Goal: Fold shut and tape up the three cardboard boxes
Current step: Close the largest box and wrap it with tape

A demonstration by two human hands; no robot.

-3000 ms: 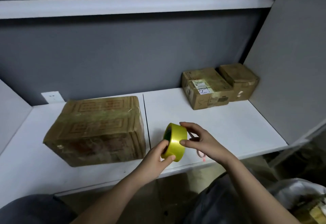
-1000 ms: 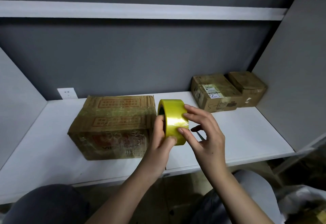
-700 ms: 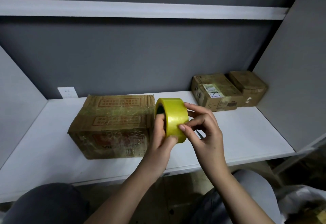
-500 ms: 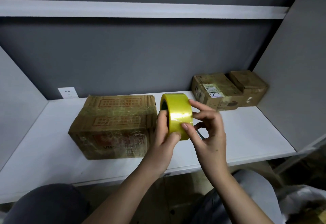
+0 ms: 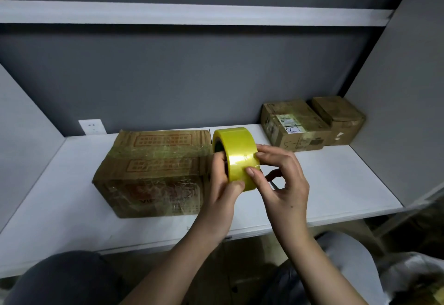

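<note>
The left hand is gripping the yellow tape roll in the air above the white table, its fingers curling through the roll's core while the thumb is pressing on the outer band at the bottom. The right hand is working on the same roll from the other side: its thumb tip and forefinger tip are lying on the tape's glossy face, set narrowly apart, while the remaining fingers are curling loosely behind. Whether a loose tape end is lifting under those fingertips, I cannot tell.

Just to the left of the left hand's fingers, the large cardboard box is sitting on the table with its flaps folded shut and shiny tape covering its top and front; the roll is overlapping its right edge in the view. Beyond the right hand's fingers and to their right, well apart from them, the medium cardboard box with a white label is sitting closed near the back wall, and the small cardboard box is touching its right side, against the corner.

A white wall socket is showing behind the large box, far left of the fingers
</note>
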